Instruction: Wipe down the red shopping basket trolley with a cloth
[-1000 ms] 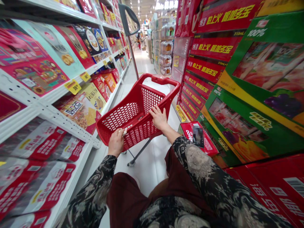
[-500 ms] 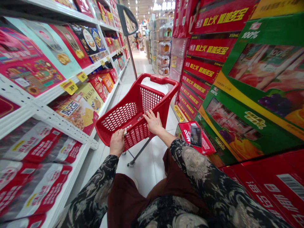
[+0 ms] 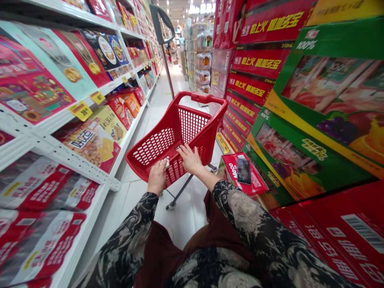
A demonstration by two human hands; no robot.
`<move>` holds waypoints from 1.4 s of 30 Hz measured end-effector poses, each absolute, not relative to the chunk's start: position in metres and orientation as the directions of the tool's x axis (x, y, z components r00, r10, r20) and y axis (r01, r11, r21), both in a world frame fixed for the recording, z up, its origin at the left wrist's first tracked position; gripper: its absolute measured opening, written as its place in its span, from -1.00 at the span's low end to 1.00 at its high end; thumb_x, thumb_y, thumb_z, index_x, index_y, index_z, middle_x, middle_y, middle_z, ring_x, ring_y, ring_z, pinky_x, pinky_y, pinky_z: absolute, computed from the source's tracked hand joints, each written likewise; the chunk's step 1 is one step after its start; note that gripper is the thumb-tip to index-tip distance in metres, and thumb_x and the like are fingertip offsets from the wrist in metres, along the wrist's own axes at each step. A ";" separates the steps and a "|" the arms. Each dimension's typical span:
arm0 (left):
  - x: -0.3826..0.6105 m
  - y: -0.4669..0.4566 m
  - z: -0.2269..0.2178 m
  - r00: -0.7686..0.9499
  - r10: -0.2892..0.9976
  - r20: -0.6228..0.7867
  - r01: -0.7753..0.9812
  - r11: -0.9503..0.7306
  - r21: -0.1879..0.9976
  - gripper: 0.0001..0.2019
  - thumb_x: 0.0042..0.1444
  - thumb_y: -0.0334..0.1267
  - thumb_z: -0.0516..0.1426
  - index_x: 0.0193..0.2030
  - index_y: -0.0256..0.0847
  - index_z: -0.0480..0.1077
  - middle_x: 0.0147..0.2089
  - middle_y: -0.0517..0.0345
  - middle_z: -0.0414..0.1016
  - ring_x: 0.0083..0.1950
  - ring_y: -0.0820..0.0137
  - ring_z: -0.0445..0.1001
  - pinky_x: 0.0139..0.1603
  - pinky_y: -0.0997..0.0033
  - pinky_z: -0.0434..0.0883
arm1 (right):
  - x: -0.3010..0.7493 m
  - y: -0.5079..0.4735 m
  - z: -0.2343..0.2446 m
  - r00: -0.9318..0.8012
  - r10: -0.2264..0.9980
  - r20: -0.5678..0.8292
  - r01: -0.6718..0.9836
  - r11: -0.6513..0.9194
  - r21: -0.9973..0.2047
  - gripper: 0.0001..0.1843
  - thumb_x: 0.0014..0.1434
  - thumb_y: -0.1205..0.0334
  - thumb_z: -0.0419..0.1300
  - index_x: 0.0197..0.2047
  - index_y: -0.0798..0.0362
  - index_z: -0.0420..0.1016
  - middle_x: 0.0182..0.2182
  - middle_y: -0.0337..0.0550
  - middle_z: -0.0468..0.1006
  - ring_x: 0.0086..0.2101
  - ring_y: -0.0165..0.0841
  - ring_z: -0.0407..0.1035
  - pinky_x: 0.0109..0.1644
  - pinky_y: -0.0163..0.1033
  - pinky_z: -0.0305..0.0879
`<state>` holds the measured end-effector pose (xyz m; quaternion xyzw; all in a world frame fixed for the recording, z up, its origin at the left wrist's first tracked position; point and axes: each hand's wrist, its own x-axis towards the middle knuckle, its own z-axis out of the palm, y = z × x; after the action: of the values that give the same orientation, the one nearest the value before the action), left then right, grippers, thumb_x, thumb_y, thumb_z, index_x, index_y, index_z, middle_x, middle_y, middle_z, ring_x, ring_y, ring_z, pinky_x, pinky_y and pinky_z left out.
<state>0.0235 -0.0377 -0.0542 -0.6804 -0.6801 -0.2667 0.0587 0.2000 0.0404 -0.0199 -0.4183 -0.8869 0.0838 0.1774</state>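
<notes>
The left hand (image 3: 156,177) closes around the near rim of a red plastic shopping cart (image 3: 192,126), its fingers curled over the edge and partly hidden. A small white item, too small to identify, shows just beside those fingers. The right hand (image 3: 191,159) lies on the same near rim, with its fingers spread wide over the red mesh rather than clearly wrapped around it. Both forearms reach forward from black-and-grey patterned sleeves (image 3: 255,224), above dark red trousers (image 3: 183,248).

The cart stands on white floor tiles (image 3: 135,196) directly ahead of the person. Its deep basket has latticed walls and looks bare inside. A slim metal leg runs down to a small caster (image 3: 171,205), and a tall grey loop handle (image 3: 160,24) rises on a pole from the far end.

To the right, a red MEGO carton (image 3: 243,176) with a pixelated patch sits on a stack of green juice cartons (image 3: 315,132), and red cases (image 3: 258,60) rise behind it. To the left, white shelves (image 3: 60,158) hold boxed goods with yellow price tags (image 3: 81,111). Farther down the aisle, stacked plastic jars (image 3: 204,60) line the right side.
</notes>
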 end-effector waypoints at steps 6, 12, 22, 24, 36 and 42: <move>0.000 -0.051 -0.060 -0.018 0.910 0.414 0.956 -0.106 0.273 -0.55 0.07 -0.43 -0.07 0.11 -0.24 0.33 0.10 -0.11 0.38 0.09 0.21 0.35 0.15 0.15 0.30 | 0.210 0.044 -0.025 -0.581 0.780 0.233 0.720 0.626 -0.301 -0.34 0.13 0.45 -0.06 0.31 0.02 0.08 0.36 -0.13 -0.01 0.34 -0.27 -0.27 0.33 0.28 -0.31; -0.011 -0.058 -0.064 -0.048 0.912 0.407 0.944 -0.092 0.316 -0.58 0.11 -0.38 -0.08 0.10 -0.29 0.33 0.05 -0.14 0.41 0.07 0.20 0.37 0.11 0.13 0.34 | 0.207 0.044 -0.027 -0.553 0.799 0.237 0.724 0.602 -0.337 -0.34 0.14 0.39 -0.04 0.33 0.07 0.05 0.37 -0.09 -0.04 0.35 -0.24 -0.30 0.33 0.26 -0.25; 0.010 -0.062 -0.062 -0.088 0.901 0.425 0.938 -0.069 0.340 -0.57 0.07 -0.41 -0.05 0.09 -0.25 0.33 0.04 -0.08 0.45 0.05 0.24 0.40 0.13 0.18 0.35 | 0.219 0.044 -0.029 -0.566 0.790 0.235 0.722 0.613 -0.320 -0.26 0.09 0.44 -0.03 0.35 0.11 -0.01 0.38 -0.09 -0.11 0.35 -0.21 -0.33 0.33 0.22 -0.18; 0.016 -0.064 -0.061 -0.091 0.900 0.425 0.938 -0.065 0.339 -0.56 0.05 -0.44 -0.05 0.10 -0.27 0.33 0.04 -0.08 0.45 0.06 0.24 0.40 0.14 0.19 0.34 | 0.221 0.044 -0.029 -0.560 0.794 0.237 0.725 0.608 -0.322 -0.26 0.08 0.45 -0.03 0.35 0.11 0.00 0.38 -0.09 -0.10 0.35 -0.21 -0.33 0.33 0.22 -0.17; 0.044 -0.074 -0.068 0.004 0.874 0.485 0.934 -0.177 0.311 -0.55 0.07 -0.48 -0.04 0.12 -0.24 0.30 0.07 -0.07 0.43 0.10 0.27 0.39 0.17 0.17 0.35 | 0.239 0.058 -0.032 -0.546 0.799 0.254 0.738 0.602 -0.307 -0.27 0.09 0.44 -0.04 0.35 0.08 0.00 0.37 -0.12 -0.07 0.35 -0.23 -0.28 0.33 0.24 -0.20; 0.026 -0.076 -0.072 0.190 0.843 0.504 0.919 -0.334 0.211 -0.60 0.15 -0.42 -0.03 0.14 -0.23 0.29 0.12 -0.11 0.39 0.14 0.27 0.36 0.16 0.17 0.36 | 0.233 0.063 -0.031 -0.474 0.837 0.274 0.781 0.543 -0.307 -0.29 0.08 0.44 -0.01 0.33 0.14 0.06 0.36 -0.05 -0.02 0.34 -0.15 -0.27 0.32 0.29 -0.28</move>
<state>0.0260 -0.0756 -0.0722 -0.7684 -0.5731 -0.2765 0.0688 0.2329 0.0630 -0.0307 -0.4727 -0.8557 0.0699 0.1985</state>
